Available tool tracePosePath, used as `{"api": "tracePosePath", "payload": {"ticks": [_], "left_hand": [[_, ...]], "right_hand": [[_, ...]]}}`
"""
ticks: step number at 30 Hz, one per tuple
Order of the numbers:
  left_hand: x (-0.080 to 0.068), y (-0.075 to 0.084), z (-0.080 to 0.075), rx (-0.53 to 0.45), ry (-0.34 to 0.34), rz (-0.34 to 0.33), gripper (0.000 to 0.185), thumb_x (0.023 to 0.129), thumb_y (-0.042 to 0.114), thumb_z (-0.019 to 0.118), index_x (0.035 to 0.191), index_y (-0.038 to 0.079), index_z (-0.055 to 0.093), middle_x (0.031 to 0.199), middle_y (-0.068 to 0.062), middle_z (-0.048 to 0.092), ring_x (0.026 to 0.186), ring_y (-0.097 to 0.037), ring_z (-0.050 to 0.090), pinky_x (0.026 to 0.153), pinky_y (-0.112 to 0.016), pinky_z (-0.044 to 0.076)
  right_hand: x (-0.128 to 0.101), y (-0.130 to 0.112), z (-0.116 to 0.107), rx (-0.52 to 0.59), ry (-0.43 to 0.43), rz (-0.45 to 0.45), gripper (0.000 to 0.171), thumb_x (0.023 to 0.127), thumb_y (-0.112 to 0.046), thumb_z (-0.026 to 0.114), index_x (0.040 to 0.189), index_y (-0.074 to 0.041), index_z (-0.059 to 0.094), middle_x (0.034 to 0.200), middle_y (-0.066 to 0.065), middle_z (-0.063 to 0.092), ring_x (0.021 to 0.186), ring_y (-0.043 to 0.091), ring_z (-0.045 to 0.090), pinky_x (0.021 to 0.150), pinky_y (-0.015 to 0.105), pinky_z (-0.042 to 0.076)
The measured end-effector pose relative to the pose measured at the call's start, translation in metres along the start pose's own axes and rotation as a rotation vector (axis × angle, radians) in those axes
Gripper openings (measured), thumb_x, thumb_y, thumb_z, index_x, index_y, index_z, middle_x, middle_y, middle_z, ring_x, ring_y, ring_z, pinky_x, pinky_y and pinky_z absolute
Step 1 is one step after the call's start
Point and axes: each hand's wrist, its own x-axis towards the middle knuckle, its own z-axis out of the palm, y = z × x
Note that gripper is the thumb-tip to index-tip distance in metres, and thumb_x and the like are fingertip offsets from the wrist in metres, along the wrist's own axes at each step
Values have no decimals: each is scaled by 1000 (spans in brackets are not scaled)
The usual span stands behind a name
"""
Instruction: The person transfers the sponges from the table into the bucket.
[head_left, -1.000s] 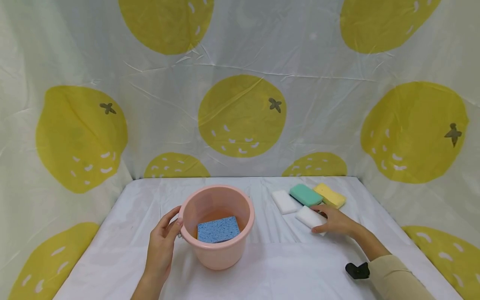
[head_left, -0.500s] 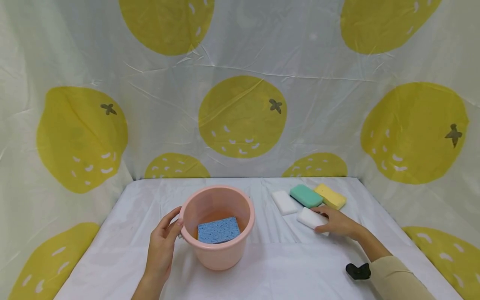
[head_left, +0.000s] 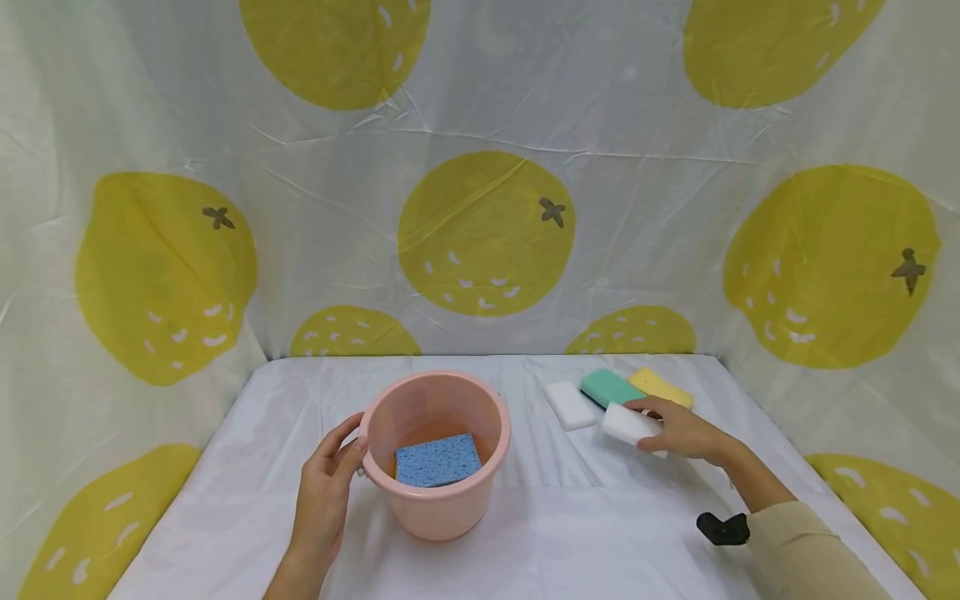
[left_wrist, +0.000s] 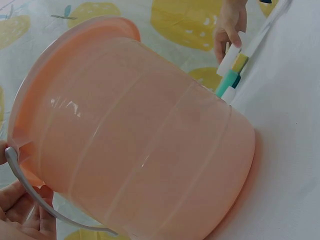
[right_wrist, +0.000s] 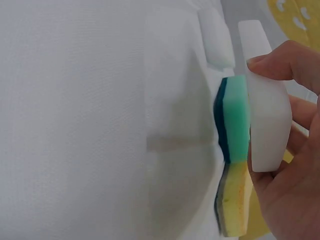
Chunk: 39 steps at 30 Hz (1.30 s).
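Right hand pinching a white sponge just off the table beside the green sponge, left hand curled on the pink bucket rim, carry across and drop likely next.

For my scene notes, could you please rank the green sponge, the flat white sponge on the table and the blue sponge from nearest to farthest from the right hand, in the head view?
From the right hand:
1. Green sponge, just behind the fingers.
2. Flat white sponge, to their left on the table.
3. Blue sponge, far left, inside the pink bucket.
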Motion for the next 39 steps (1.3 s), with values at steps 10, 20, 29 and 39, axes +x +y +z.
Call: {"api": "tracePosePath", "payload": {"ticks": [10, 20, 29, 39], "left_hand": [[2, -3, -1, 7, 7, -15, 45, 105, 21, 64, 146, 5, 56, 143, -14, 57, 110, -16, 62, 88, -23, 49], [0, -1, 0, -8, 5, 5, 44, 106, 18, 64, 146, 2, 56, 142, -14, 58, 111, -16, 62, 89, -23, 49], [-1, -1, 1, 1, 15, -7, 44, 106, 20, 64, 146, 3, 56, 139, -12, 59, 108, -17, 62, 88, -23, 49], [-1, -1, 1, -9, 3, 16, 44, 106, 18, 63, 146, 0, 55, 142, -17, 56, 109, -16, 63, 88, -23, 49]], "right_hand": [[2, -15, -13, -9, 8, -43, 68, 86, -24, 84, 144, -4, 54, 137, 20, 52, 112, 36, 51, 82, 43, 48], [8, -38, -21, -63, 18, -123, 67, 84, -24, 83, 142, -5, 56, 133, 15, 55, 109, 32, 52, 81, 42, 47], [15, -64, -22, -69, 10, -203, 62, 86, -20, 82, 142, -7, 57, 133, 11, 57, 109, 30, 54, 84, 41, 49], [27, -94, -16, -27, -39, -225, 61, 86, -17, 80, 143, -13, 57, 126, 6, 56, 102, 28, 54, 74, 42, 53]]}}
